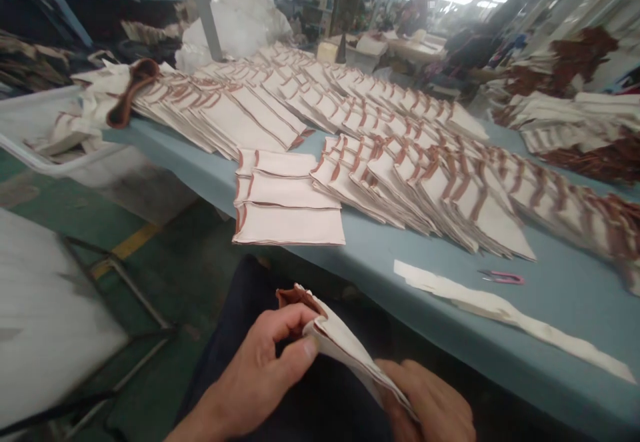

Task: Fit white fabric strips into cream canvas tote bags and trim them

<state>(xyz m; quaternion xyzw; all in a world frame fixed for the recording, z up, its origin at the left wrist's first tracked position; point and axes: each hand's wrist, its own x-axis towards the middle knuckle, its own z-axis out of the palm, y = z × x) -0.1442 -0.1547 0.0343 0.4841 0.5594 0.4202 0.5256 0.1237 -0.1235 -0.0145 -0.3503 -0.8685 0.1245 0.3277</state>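
Observation:
Over my lap I hold a folded cream piece (345, 342) with brown lining showing at its far end; it looks like a sewn fabric or leather panel. My left hand (270, 362) pinches its upper left edge between thumb and fingers. Lower down, my right hand (425, 399) is closed around the other end, its fingertips partly hidden behind the piece. On the table edge just ahead lie three overlapping cream panels (293, 223) with brown edging. Beside them, a long row of similar panels (420, 182) leans in overlapping layers.
Pink-handled thread snips (503, 277) and a strip of cream material (500, 309) lie on the blue-green table (365, 255). A brown curved piece (131, 92) rests at the left end, near a white bin (55, 159). A pale-topped stand (50, 322) is at left.

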